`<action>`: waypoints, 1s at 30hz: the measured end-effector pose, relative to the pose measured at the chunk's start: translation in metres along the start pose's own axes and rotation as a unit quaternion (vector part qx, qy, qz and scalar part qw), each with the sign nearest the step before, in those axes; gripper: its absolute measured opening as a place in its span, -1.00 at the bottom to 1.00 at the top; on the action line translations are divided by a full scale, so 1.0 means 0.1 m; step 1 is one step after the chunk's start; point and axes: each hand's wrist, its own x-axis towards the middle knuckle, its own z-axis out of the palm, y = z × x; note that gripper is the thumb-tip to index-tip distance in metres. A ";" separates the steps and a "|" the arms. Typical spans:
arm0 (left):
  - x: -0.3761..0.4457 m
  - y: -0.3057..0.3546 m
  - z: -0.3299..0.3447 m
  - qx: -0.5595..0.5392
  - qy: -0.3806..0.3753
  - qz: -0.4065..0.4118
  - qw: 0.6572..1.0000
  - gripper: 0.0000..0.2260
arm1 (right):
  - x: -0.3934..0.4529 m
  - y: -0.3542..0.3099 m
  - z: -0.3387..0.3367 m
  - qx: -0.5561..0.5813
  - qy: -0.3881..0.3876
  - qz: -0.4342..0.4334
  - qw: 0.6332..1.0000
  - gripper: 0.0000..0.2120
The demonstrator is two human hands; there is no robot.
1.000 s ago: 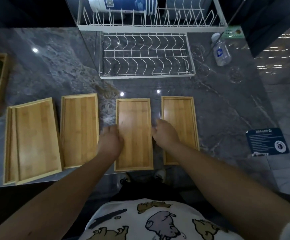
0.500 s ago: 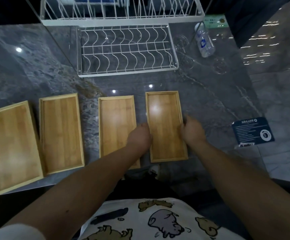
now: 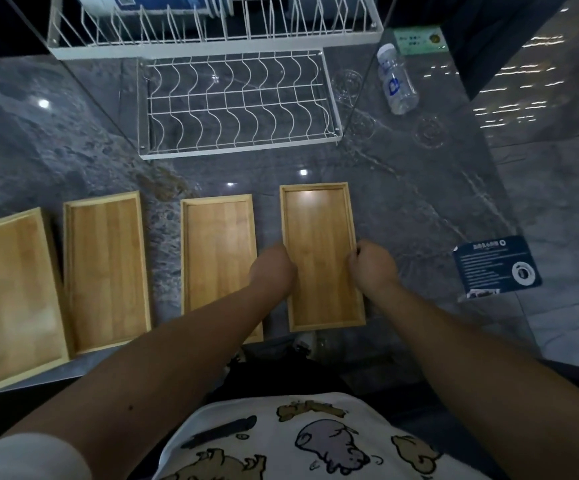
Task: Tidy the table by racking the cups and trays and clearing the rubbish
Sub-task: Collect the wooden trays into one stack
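Four bamboo trays in a row on the grey marble counter [image 3: 73, 140]. Far left tray [image 3: 7, 292] cut by the frame edge; second tray [image 3: 106, 271] beside it; third tray [image 3: 217, 251] partly under the left forearm. Left hand [image 3: 272, 268] curled on the left rim of the rightmost tray [image 3: 319, 244], right hand [image 3: 371, 265] clenched on its right rim: both in a grip on that tray. Beyond, white wire dish rack [image 3: 239, 105]. Far right, plastic water bottle [image 3: 397, 81] lying down; nearer, blue card [image 3: 495, 265].

Four trays [image 3: 321, 251], one bottle [image 3: 397, 81], perhaps three glasses [image 3: 428, 131]
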 end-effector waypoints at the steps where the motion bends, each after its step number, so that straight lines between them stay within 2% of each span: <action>1: -0.02 0.00 0.00 0.003 0.011 0.009 1.000 -0.81 | -0.02 0.00 -0.01 0.006 0.002 -0.005 1.000 -0.75; 5: -0.08 -0.07 -0.09 0.020 0.047 0.038 0.998 -0.78 | -0.11 -0.06 -0.10 0.020 0.007 -0.034 0.999 -0.78; 8: -0.17 -0.25 -0.21 -0.036 0.082 0.044 0.995 -0.82 | -0.20 -0.21 -0.13 0.036 0.009 -0.062 0.997 -0.78; 14: -0.32 -0.82 -0.45 -0.045 0.149 0.004 0.988 -0.83 | -0.37 -0.69 0.11 0.077 -0.026 -0.088 0.993 -0.81; 19: -0.43 -1.27 -0.56 -0.063 0.156 -0.034 0.985 -0.89 | -0.48 -1.03 0.40 0.131 -0.074 -0.111 0.982 -0.88; 30: -0.32 -1.70 -0.68 -0.087 0.125 -0.033 0.988 -0.87 | -0.58 -1.39 0.68 0.067 -0.065 -0.113 0.989 -0.80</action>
